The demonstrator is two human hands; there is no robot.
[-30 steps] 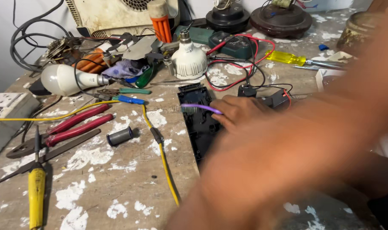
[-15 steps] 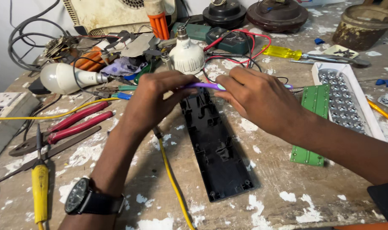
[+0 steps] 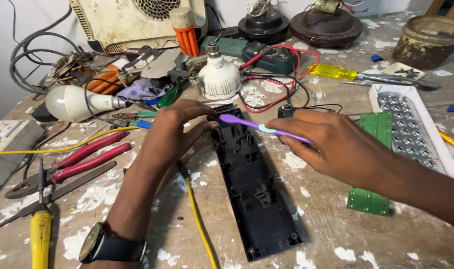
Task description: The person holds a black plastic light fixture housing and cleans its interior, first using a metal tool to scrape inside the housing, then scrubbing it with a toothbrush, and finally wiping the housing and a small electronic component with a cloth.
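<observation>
A long black plastic casing (image 3: 252, 189) lies open-side up on the paint-spattered workbench. My left hand (image 3: 174, 127), a watch on its wrist, presses on the casing's far left end. My right hand (image 3: 331, 144) grips a purple toothbrush (image 3: 247, 123) by its handle; the brush head points left and sits over the casing's far end, close to my left fingertips. A green circuit board (image 3: 374, 164) lies just right of my right hand.
Red-handled pliers (image 3: 72, 159), a yellow-handled screwdriver (image 3: 40, 229) and a yellow wire (image 3: 199, 229) lie at the left. Two white bulbs (image 3: 219, 77), a multimeter with red and black leads (image 3: 272, 57), a white LED tray (image 3: 411, 127) and a second yellow screwdriver (image 3: 336, 72) crowd the back.
My right arm, which blocked much of the view a second ago, has drawn back to the right. My left hand has come in onto the casing's end, and the toothbrush sits over it.
</observation>
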